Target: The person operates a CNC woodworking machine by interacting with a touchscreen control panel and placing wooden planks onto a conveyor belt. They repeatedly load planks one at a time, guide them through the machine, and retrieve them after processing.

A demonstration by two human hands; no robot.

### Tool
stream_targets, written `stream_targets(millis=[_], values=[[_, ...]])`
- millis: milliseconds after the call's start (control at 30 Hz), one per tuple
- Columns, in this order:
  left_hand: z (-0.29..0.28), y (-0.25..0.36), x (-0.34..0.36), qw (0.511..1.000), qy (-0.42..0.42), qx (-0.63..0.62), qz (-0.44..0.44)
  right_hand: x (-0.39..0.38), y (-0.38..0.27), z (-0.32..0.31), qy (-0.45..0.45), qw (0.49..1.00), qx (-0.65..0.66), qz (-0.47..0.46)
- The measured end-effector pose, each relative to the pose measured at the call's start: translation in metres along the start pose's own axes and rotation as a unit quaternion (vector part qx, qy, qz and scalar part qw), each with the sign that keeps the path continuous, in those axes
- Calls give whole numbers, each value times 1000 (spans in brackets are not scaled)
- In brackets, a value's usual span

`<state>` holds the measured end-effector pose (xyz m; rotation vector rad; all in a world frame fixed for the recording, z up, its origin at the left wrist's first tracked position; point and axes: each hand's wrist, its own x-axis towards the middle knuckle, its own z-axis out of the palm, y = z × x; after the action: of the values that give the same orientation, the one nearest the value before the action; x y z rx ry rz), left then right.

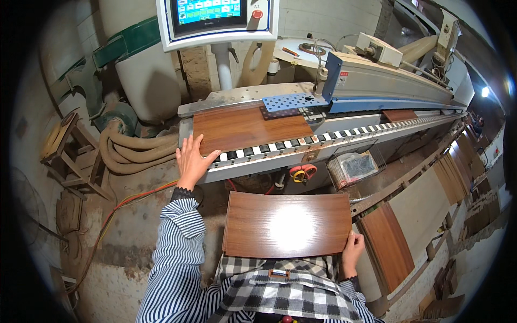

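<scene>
A brown wood-grain board lies on the infeed end of a long edge-banding machine, its far right corner beneath a blue perforated guard. My left hand, fingers spread, rests at this board's near left corner. Close to my body, a second wood-grain board is held level in front of my checked apron, with bright glare on its face; it may be more than one board stacked. My right hand grips its right end, thumb on the edge and fingers partly hidden.
Above stands a control panel with a lit screen and red button. A roller track runs along the machine's front toward another board. Stacked boards lie at right. Hoses and a wooden stool are at left.
</scene>
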<state>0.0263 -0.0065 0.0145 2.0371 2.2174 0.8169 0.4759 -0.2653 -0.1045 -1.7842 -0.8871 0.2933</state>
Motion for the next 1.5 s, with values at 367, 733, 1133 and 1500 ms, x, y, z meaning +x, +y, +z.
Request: stream_targets(millis=[367, 733, 1133, 1500], values=[[-5, -8, -2, 1000, -18, -15, 17, 19, -28, -23, -239, 881, 294, 282], [0, -36, -2, 994, -17, -94, 57, 17, -28, -21, -232, 881, 296, 289], [-5, -37, -1, 991, -34, -113, 56, 17, -28, -21, -228, 884, 288, 291], [-18, -30, 0, 992, -76, -90, 47, 16, -31, -20, -226, 884, 289, 288]])
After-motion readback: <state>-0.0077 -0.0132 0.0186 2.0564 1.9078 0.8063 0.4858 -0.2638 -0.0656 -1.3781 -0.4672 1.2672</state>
